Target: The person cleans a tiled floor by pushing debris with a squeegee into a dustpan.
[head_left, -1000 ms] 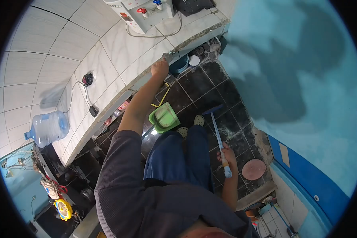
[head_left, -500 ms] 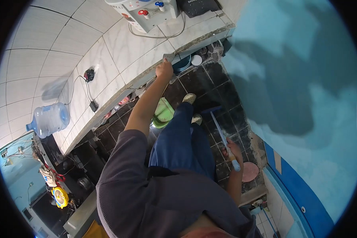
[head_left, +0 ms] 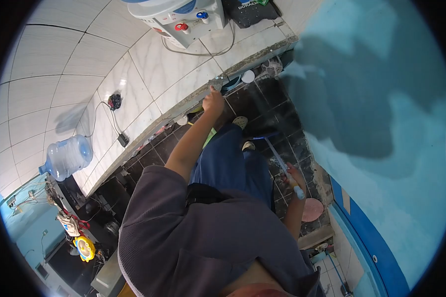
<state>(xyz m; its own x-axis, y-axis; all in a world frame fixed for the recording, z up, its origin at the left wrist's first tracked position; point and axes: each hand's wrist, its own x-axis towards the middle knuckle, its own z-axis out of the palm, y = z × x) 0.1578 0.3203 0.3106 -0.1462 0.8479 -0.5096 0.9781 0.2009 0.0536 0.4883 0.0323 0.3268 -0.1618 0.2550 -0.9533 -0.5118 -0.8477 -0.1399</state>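
My right hand [head_left: 295,182] is closed around the pale blue handle of a broom [head_left: 281,161], near its yellowish upper end. The narrow dark blue head rests on the dark floor tiles by my feet; its bristles cannot be made out. My left hand [head_left: 213,103] reaches out to the edge of the white tiled counter [head_left: 176,81]. Its fingers are closed at a small grey piece [head_left: 216,83] on that edge, too indistinct to name. Part of a green dustpan [head_left: 209,136] shows beside my leg, mostly hidden by my left arm and trousers.
A water dispenser [head_left: 183,22] and a black bag [head_left: 250,12] stand on the counter. An empty water bottle [head_left: 68,157] lies farther left. Below the counter are a white round lid [head_left: 248,76] and clutter. A pink round item [head_left: 312,210] lies near the blue door [head_left: 371,237].
My view has shifted slightly, and things at the counter appear lower. My left hand stays at the counter edge with the grey piece. My arm now covers more of the dustpan. The broom is still held.
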